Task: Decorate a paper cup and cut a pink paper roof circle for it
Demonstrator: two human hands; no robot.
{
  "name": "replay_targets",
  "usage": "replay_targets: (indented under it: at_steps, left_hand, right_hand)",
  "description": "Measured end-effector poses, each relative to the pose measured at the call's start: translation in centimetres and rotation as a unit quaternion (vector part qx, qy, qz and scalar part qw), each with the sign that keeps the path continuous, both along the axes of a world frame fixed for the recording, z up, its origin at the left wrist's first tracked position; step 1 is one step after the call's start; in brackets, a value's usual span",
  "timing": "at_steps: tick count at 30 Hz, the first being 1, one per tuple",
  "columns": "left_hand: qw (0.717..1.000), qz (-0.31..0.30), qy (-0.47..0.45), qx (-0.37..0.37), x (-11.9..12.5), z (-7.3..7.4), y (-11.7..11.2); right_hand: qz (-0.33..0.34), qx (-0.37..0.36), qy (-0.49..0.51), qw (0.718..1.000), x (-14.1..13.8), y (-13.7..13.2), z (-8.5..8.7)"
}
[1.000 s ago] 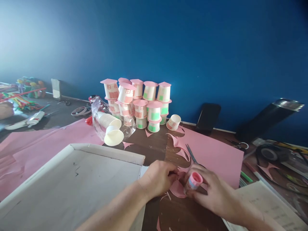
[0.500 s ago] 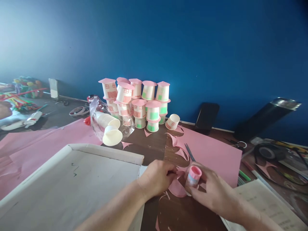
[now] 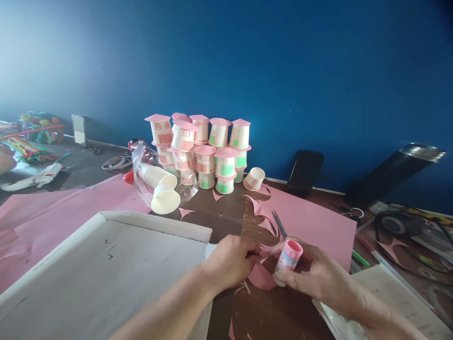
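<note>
My right hand [image 3: 313,276] is closed around a small glue stick [image 3: 287,259] with a pink top, its lower end touching a pink paper circle [image 3: 261,276] on the brown table. My left hand [image 3: 231,262] is closed in a pinch on the edge of that pink paper circle, just left of the glue stick. A pair of scissors [image 3: 279,224] lies on the pink sheet just beyond both hands.
A stack of paper-cup houses with pink roofs [image 3: 203,151] stands against the blue wall. A plastic sleeve of plain cups [image 3: 159,182] lies left of it. A shallow cardboard tray [image 3: 106,269] sits front left. Pink paper sheets [image 3: 311,222], a phone [image 3: 304,172], tape and papers surround.
My right hand has tilted and shifted the glue stick slightly to the right. The left hand has stayed on the pink paper.
</note>
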State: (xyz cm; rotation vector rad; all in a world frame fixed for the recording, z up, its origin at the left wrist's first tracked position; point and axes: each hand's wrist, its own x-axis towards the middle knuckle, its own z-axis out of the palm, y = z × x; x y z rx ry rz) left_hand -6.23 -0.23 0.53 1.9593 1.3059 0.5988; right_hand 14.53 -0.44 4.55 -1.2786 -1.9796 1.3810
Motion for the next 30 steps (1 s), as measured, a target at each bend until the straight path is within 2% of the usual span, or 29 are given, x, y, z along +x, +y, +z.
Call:
replay_targets:
  at_steps: [6,12,19,26,30]
  left_hand:
    - [1.000,0.003,-0.005,0.007,0.0,0.1,-0.1]
    - [1.000,-0.006,-0.019,0.014,-0.1,-0.1,-0.1]
    - [1.000,-0.015,-0.021,0.016,-0.1,0.2,-0.2]
    - [1.000,-0.013,-0.012,0.011,-0.2,-0.2,-0.1]
    - [1.000,-0.012,-0.010,0.014,-0.1,-0.2,-0.1]
  right_hand:
    - [0.010,0.007,0.023,1.000,1.0,0.4,-0.7]
    - [0.098,0.026,0.015,0.995,1.4,0.6,-0.2]
    - [0.134,0.050,-0.005,0.990,1.2,0.9,-0.8]
    - [0.169,0.055,-0.029,0.984,1.0,0.7,0.3]
    - [0.158,0.058,-0.044,0.985,1.2,0.7,0.6]
